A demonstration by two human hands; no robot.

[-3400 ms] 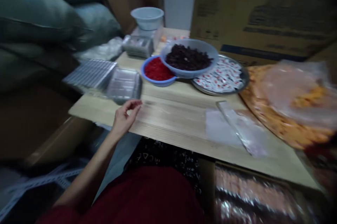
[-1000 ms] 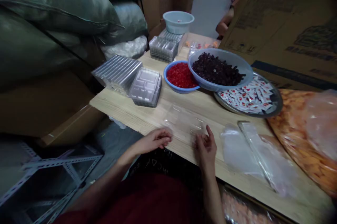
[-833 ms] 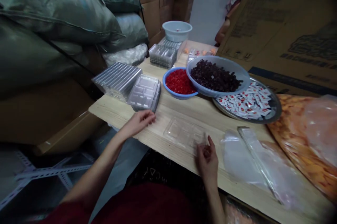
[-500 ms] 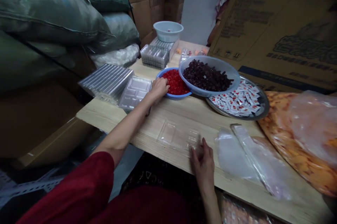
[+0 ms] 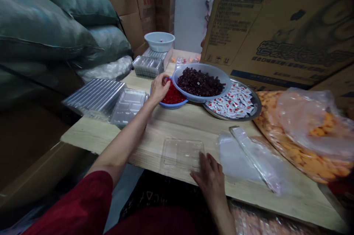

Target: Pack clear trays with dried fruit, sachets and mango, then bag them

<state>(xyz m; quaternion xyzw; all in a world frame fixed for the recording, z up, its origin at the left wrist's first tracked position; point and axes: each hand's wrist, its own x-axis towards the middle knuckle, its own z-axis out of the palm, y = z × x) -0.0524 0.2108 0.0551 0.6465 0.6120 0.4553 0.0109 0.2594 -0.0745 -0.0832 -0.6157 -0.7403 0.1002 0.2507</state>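
A clear plastic compartment tray [image 5: 179, 153] lies near the front edge of the wooden table [image 5: 193, 124]. My right hand [image 5: 208, 178] rests flat against the tray's near right corner, fingers spread. My left hand [image 5: 159, 87] reaches over the rim of the blue bowl [image 5: 174, 105] of red pieces [image 5: 173, 96], fingers curled down into them. Whether it holds any is hidden.
A larger bowl of dark dried fruit [image 5: 200, 81] overlaps a metal plate of small white sachets [image 5: 233, 101]. Stacks of clear trays [image 5: 128, 103] and lids [image 5: 94, 95] sit left. Clear bags [image 5: 249, 155] and a big tray of orange pieces [image 5: 306, 132] lie right. Sacks and cardboard boxes surround.
My left hand left the front edge, passed the tray stack and went into the red bowl. The right hand stayed at the single clear tray, which now lies flat before me.
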